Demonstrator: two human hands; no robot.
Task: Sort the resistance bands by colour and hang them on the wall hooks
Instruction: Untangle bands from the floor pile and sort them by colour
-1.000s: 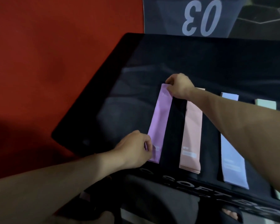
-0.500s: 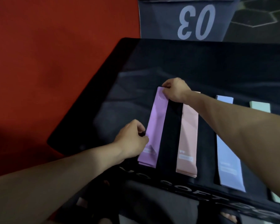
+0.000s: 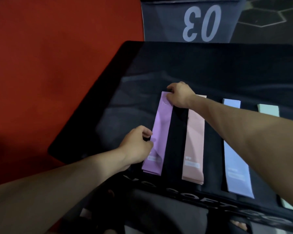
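Red floor: fills the left side, running beside the black box on which everything lies.
Left hand: at the box's near left, fingers curled, thumb and fingers pinching the left edge of the purple band a little above its near end.
Purple band: the leftmost strip, flat on the black top, running away from the person and leaning slightly right at the far end; it is held at both ends, with the left hand against its left edge and the right hand on its far end.
Right hand: reached across from the right, fingers curled, gripping the purple band's far right corner; its wrist covers the far end of the pink band.
Pink band: just right of the purple one, a black strip of the box's top between them, lying parallel, touched by no fingers.
Blue band: further right, apart from the pink one, flat, partly crossed by the right forearm.
Pale green band: rightmost; only its far end and a near corner show past the forearm.
Grey panel: beyond the box, marked with the digits 03 seen upside down.
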